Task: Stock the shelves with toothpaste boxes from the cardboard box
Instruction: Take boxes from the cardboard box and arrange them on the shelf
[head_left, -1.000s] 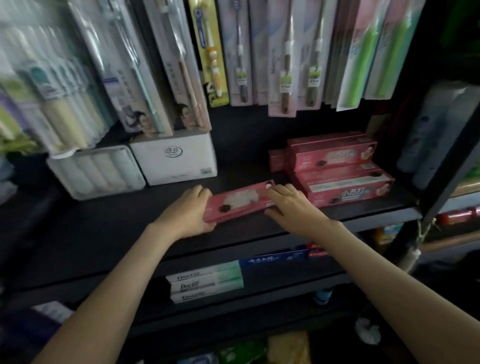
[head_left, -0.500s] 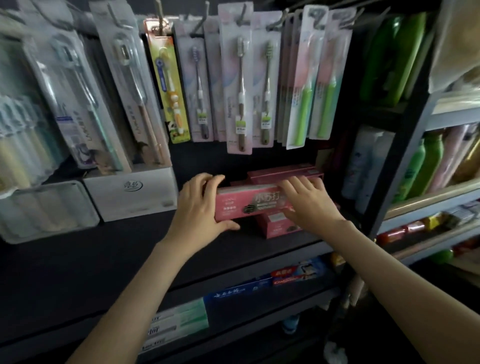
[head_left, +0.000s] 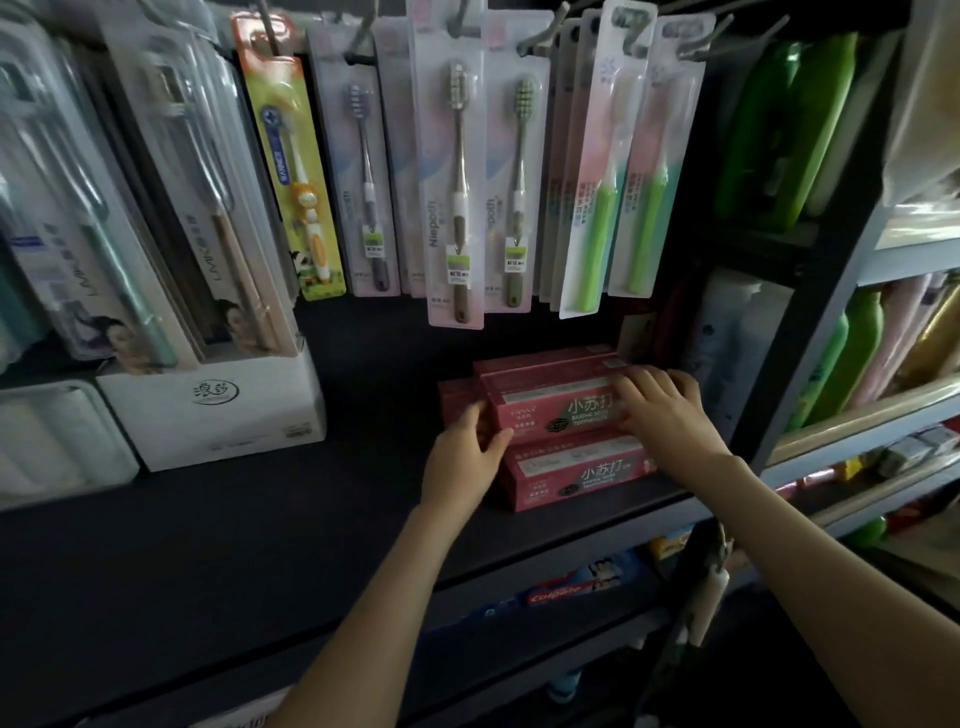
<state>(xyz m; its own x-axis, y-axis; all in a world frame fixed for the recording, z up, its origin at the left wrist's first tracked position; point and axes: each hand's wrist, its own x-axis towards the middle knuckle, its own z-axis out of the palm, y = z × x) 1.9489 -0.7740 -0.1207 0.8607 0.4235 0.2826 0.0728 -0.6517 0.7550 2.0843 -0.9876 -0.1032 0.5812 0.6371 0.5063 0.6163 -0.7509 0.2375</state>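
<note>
Toothpaste stock on a matte black shelf, seen from the head camera. The upper toothpaste box, a long rectangular pink carton with a pale printed band, lies flat on a matching lower toothpaste box at the right end of the shelf, with further pink boxes stacked just behind. The left hand grips the upper box's left end, fingers curled round it. The right hand lies over its right end, fingers spread and fairly straight on the top face, thumb hidden. A dark upright post bounds the stack on the right. Bare shelf extends leftward to a square white carton. Glossy blister toothbrush packs hang above, their lower edges near the stack.
</note>
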